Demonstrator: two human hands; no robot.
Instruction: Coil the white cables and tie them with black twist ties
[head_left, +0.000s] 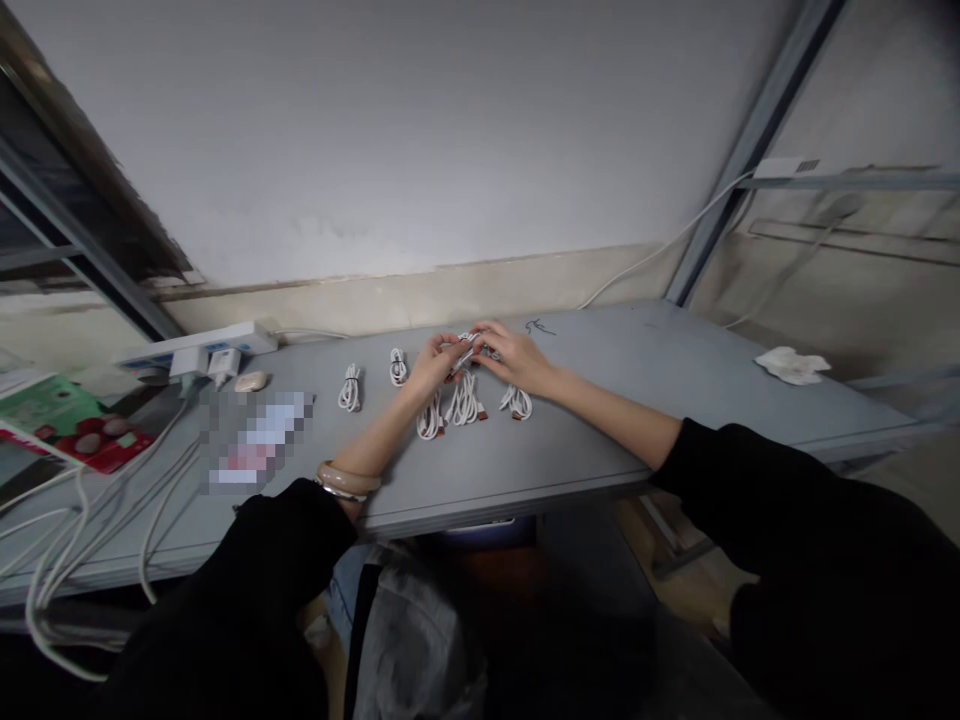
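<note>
My left hand [439,362] and my right hand [514,358] meet over the middle of the grey table, both closed on one white cable [466,352]. Fingers cover much of that cable. Just below the hands lie three coiled white cables: one at the left [430,418], one in the centre [466,402] and one at the right [517,402]. Brown-red pieces show at their ends. Left of my left hand rest two more coils, a nearer one [350,388] and a farther one [398,367], each bound with a dark tie.
A few dark ties [540,327] lie behind my right hand. On the left are a power strip [247,338] with plugged-in chargers, a small beige case [251,381], a blurred-out phone-like object [262,440], a red-green box [67,420] and loose cords. Crumpled tissue [792,365] sits far right.
</note>
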